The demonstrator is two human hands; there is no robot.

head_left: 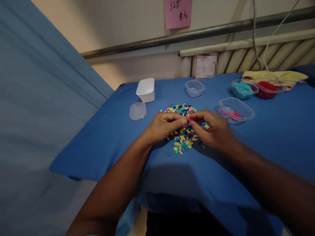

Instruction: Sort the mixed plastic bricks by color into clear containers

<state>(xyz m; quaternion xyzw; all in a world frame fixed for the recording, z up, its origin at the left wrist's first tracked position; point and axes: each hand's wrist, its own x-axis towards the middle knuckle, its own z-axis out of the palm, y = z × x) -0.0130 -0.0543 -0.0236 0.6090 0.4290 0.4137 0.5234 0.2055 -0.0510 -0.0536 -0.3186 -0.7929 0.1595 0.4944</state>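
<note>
Over a pile of small coloured plastic pieces (182, 139), my two hands meet fingertip to fingertip. My left hand (162, 127) is closed in a pinch of thumb and forefinger; what lies in it is too small and covered to make out. Thumb and forefinger of my right hand (215, 129) close on a small pink plastic piece (190, 120), partly hidden by the fingertips. Yellow, teal, dark blue, white and pink pieces lie loose below and behind both hands. To the right of my right hand stands a clear plastic container (248, 113) with several pink pieces in it.
A white tub (145, 88) and a clear lid (137, 111) are at the left. Behind the pile stands a clear container (195, 89). Tubs of teal pieces (242, 89) and red pieces (267, 89) sit back right beside a yellow cloth (275, 77). A blue curtain (49, 82) hangs left.
</note>
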